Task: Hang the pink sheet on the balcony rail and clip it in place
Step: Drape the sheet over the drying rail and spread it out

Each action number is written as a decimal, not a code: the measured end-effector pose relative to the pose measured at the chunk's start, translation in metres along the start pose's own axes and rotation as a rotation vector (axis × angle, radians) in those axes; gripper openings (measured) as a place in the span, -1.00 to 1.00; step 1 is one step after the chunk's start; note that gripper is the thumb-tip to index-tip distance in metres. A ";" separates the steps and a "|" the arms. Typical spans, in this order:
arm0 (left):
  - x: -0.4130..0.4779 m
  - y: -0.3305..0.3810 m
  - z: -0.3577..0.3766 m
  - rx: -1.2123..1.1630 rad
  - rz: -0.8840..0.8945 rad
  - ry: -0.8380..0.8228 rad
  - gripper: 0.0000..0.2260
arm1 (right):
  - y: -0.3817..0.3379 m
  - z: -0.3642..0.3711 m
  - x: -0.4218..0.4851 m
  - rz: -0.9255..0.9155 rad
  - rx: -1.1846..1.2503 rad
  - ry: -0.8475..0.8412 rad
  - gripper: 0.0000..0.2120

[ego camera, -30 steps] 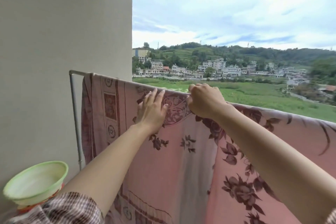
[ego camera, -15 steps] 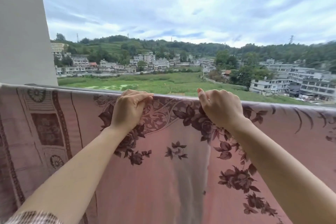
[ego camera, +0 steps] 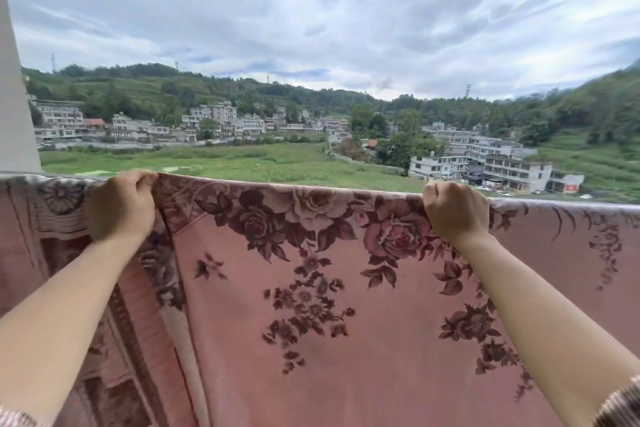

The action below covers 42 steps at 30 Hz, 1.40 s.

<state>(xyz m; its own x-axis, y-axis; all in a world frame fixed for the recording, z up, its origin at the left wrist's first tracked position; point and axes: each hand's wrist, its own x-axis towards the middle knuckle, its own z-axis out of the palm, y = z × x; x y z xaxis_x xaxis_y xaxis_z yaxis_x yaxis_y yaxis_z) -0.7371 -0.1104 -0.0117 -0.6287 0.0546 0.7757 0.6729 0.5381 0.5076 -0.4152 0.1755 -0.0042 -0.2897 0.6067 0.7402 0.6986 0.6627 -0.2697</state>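
At the far left a pale wall (ego camera: 14, 114) rises to the top of the view, its foot meeting the sheet's (ego camera: 346, 340) upper edge. The pink sheet, printed with dark roses, hangs draped over the rail, which it hides entirely; its top fold runs from the left border, sagging slightly toward the right border. A patterned border band falls down the sheet's left part, creased into vertical folds below the left hand (ego camera: 121, 206).

The left hand is closed in a fist on the top fold, knuckles up, pinching the cloth at the rail line. Between the hands the fold lies taut and flat, a broad stretch of rose print showing. The right hand (ego camera: 455, 211) is likewise fisted on the top fold, well apart from the left. Right of it the fold continues uncovered to the frame edge.

A checked sleeve (ego camera: 620, 406) shows at the lower right corner.

No container is visible. Beyond the fold lie a green field (ego camera: 242, 163), buildings (ego camera: 502, 166) and wooded hills under cloud.
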 end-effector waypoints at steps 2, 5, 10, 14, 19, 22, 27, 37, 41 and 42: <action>0.003 -0.004 -0.004 -0.006 0.026 -0.061 -0.75 | -0.018 -0.002 -0.003 0.057 0.023 -0.004 -0.56; -0.002 -0.010 -0.006 -0.029 0.120 -0.184 -0.73 | -0.069 0.002 -0.010 -0.051 0.107 -0.015 -0.64; -0.005 -0.058 -0.018 -0.068 0.154 -0.279 -0.62 | -0.201 0.027 -0.025 -0.378 0.281 -0.099 -0.81; 0.005 -0.119 -0.039 0.028 0.090 -0.347 -0.59 | -0.305 0.057 -0.033 -0.580 0.360 -0.191 -0.76; 0.035 -0.203 -0.068 0.128 -0.129 -0.304 -0.55 | -0.408 0.091 -0.049 -0.746 0.383 -0.242 -0.65; 0.052 -0.246 -0.075 0.068 -0.301 -0.130 -0.54 | -0.458 0.108 -0.054 -0.842 0.372 -0.264 -0.65; 0.074 -0.306 -0.078 -0.091 -0.656 -0.145 -0.61 | -0.542 0.128 -0.053 -0.928 0.386 -0.313 -0.64; 0.150 -0.397 -0.125 -0.598 -0.480 -0.427 -0.67 | -0.673 0.172 -0.050 -0.884 0.443 -0.441 -0.77; 0.211 -0.412 -0.141 -0.958 -0.464 -0.521 -0.65 | -0.717 0.183 -0.035 -0.757 0.391 -0.418 -0.73; 0.226 -0.416 -0.144 -0.993 -0.428 -0.566 -0.64 | -0.729 0.185 -0.031 -0.723 0.382 -0.404 -0.74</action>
<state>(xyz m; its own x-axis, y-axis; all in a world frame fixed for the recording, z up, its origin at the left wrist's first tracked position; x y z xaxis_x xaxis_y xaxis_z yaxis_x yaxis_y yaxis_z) -1.1028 -0.4430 0.0071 -0.7870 0.5224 0.3281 0.2189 -0.2608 0.9402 -1.0367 -0.2455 0.0558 -0.8303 0.0465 0.5554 0.0139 0.9979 -0.0628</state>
